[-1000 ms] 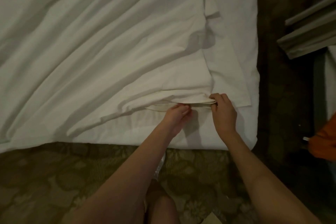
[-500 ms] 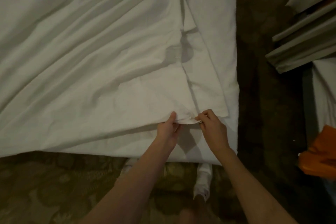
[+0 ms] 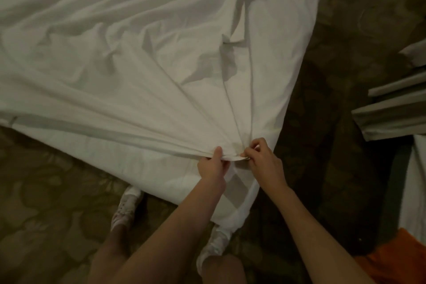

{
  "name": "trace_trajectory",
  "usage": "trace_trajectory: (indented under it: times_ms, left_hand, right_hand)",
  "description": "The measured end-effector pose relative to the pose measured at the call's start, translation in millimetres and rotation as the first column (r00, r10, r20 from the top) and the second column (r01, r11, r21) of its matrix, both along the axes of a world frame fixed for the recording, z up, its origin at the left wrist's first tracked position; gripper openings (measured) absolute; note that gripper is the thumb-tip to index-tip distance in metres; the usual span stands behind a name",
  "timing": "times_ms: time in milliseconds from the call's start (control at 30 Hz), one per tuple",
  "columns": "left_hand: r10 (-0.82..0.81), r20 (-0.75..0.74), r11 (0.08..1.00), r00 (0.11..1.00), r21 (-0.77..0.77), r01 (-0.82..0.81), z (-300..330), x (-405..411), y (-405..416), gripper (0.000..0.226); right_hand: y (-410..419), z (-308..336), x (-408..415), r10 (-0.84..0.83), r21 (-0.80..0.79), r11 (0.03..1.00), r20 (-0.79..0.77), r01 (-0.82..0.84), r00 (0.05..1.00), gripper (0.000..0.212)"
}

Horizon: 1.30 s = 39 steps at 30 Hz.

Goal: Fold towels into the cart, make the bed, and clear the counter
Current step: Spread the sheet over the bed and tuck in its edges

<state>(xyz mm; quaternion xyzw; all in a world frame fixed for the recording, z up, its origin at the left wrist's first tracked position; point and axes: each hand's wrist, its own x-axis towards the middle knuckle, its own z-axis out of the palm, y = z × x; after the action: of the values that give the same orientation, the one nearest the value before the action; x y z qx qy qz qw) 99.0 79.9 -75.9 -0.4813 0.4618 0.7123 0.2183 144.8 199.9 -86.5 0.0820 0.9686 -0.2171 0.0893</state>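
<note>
Seen from the head camera, a person stands at the corner of a bed (image 3: 232, 196) and grips the edge of a white sheet (image 3: 138, 71) with both hands: the left hand (image 3: 213, 167) has its fingers (image 3: 217, 152) curled over the hem, thumb on top, and the right hand (image 3: 265, 163) pinches the same hem just beside it. Taut creases fan out from the two grips across the sheet, which lies spread but rumpled over the mattress. The step in hand appears to be making the bed, with the sheet being drawn toward this corner; the next move likely calls for an even pull to flatten the wrinkles, then smoothing or tucking the corner down. No cart or counter is in view, and no container shows; an orange cloth (image 3: 396, 258) lies at the lower right, above patterned carpet (image 3: 46, 191).
</note>
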Motion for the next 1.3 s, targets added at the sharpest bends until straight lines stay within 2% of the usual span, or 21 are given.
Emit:
trace_trajectory:
  times_ms: [100,167,267,367,500,600,700,767,833,933,1033,1167,1300]
  left_hand:
    - [-0.073,0.000,0.980,0.997,-0.186,0.071,-6,9,10,0.031]
    - [-0.101,0.004,0.968,0.995,-0.229,0.099,-2,16,14,0.030]
    - [-0.088,-0.014,0.981,0.996,-0.177,0.085,6,24,17,0.023]
    - [-0.080,-0.083,0.997,0.993,-0.030,0.077,4,34,14,0.015]
    - [-0.007,-0.120,0.979,0.993,0.202,0.031,10,55,2,0.023]
    - [0.027,-0.093,0.990,0.995,0.143,-0.013,17,82,-21,0.024]
    - [0.014,-0.033,0.999,0.999,0.044,-0.013,20,118,-64,0.025]
    - [-0.007,-0.041,1.000,0.999,0.015,0.008,21,135,-91,0.022]
    - [-0.023,-0.059,1.000,0.998,0.010,0.023,15,140,-107,0.020]
    - [0.020,-0.032,0.998,0.999,0.061,-0.018,-3,140,-118,0.019]
    - [0.068,0.012,0.981,0.998,0.183,-0.069,-14,142,-124,0.020]
    - [0.144,0.022,0.939,0.989,0.313,-0.144,-17,145,-129,0.020]
    - [0.038,-0.048,0.960,0.998,0.279,-0.023,-18,143,-122,0.024]
  right_hand:
    - [-6,-9,1,-0.140,-0.191,0.972,0.017,0.140,0.990,0.009]
    - [-10,-11,2,-0.247,-0.323,0.909,0.095,0.264,0.964,0.005]
    - [-10,-8,2,-0.236,-0.412,0.865,0.169,0.286,0.957,0.009]
    - [-11,1,9,-0.254,-0.464,0.831,0.174,0.307,0.951,0.006]
    - [-25,21,36,-0.219,-0.464,0.840,0.185,0.282,0.958,0.014]
    - [-51,31,62,-0.186,-0.473,0.838,0.223,0.273,0.957,0.015]
    - [-85,39,93,-0.027,-0.521,0.831,0.314,0.196,0.949,0.007]
    - [-102,36,104,0.028,-0.542,0.822,0.344,0.174,0.939,0.014]
    - [-111,29,98,-0.070,-0.501,0.838,0.292,0.215,0.954,0.015]
    - [-120,23,71,-0.237,-0.477,0.840,0.109,0.260,0.965,0.011]
    - [-124,22,50,-0.278,-0.451,0.853,0.033,0.263,0.960,0.009]
    - [-120,8,38,-0.268,-0.331,0.898,0.114,0.291,0.957,0.030]
    - [-127,3,25,-0.290,-0.318,0.882,0.212,0.346,0.933,0.033]
